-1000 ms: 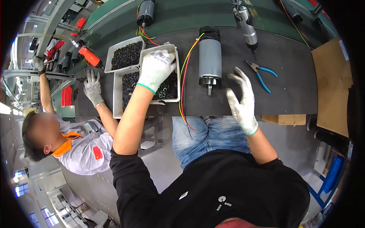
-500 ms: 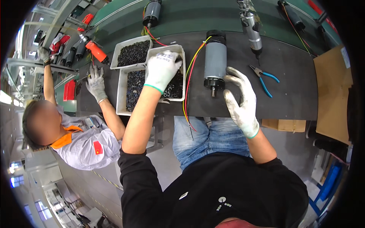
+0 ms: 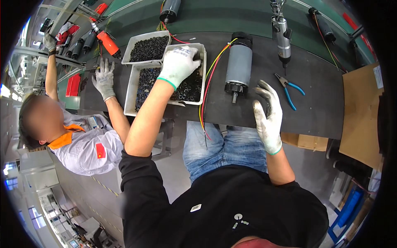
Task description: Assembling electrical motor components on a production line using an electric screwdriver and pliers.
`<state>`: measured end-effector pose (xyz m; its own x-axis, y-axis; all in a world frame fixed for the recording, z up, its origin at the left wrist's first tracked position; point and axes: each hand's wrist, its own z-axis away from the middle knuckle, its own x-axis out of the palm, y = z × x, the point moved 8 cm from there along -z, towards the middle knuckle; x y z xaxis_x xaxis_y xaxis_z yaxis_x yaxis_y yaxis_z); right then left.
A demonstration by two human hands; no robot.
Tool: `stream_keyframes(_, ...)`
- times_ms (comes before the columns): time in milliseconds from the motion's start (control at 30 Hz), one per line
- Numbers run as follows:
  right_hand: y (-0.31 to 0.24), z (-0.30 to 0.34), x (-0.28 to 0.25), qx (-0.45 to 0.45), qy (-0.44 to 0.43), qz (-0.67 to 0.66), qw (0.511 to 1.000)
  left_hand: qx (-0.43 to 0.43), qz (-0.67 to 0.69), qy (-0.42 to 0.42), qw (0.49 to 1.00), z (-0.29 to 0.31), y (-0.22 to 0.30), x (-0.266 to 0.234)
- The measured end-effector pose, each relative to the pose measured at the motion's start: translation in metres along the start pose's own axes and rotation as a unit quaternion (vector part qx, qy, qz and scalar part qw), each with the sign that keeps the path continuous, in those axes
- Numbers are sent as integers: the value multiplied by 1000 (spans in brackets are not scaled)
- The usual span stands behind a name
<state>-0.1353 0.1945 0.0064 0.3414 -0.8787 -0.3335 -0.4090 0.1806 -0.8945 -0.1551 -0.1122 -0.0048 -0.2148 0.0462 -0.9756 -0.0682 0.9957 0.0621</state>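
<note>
My left hand (image 3: 178, 65), in a white glove with a green cuff, reaches into the white plastic bin (image 3: 204, 78). Its fingers curl downward over small black rings (image 3: 191, 91); whatever the fingertips pinch is hidden. To the right, a grey cylindrical motor (image 3: 239, 66) lies on the dark work surface, its shaft toward me. Yellow, red and black wires (image 3: 212, 68) run from it past the table's near edge. My right hand (image 3: 269, 118), in a smudged white glove, hovers right of the shaft end, fingers apart and holding nothing.
Blue-handled pliers (image 3: 289, 90) lie at right, below a hanging power screwdriver (image 3: 283, 39). Another white bin (image 3: 129, 55) holds small black parts. A co-worker's gloved hand (image 3: 104, 80) rests at left near an orange tool (image 3: 108, 43). A cardboard box (image 3: 359, 111) stands at the right edge.
My right hand has drawn slightly away from the motor, to the right and toward me. My left hand stays in the bin, its fingers a little shifted. The whole view has shifted slightly.
</note>
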Motion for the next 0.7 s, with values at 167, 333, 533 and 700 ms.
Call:
stream_keyframes(167,-9,-15,1,-6,9,-47,999,-119,293,99,944,23,-8,-48)
stream_keyframes(333,-61,-64,37,-90,-31,-30,995,-231,615,125,743,70,25,-55)
stream_keyframes(533,-55,-69,63,-80,-63,-191,976,-239,662,121,700,89,68,-58)
stream_keyframes(700,-49,-60,46,-84,-86,-81,989,-228,593,52,771,91,79,-52)
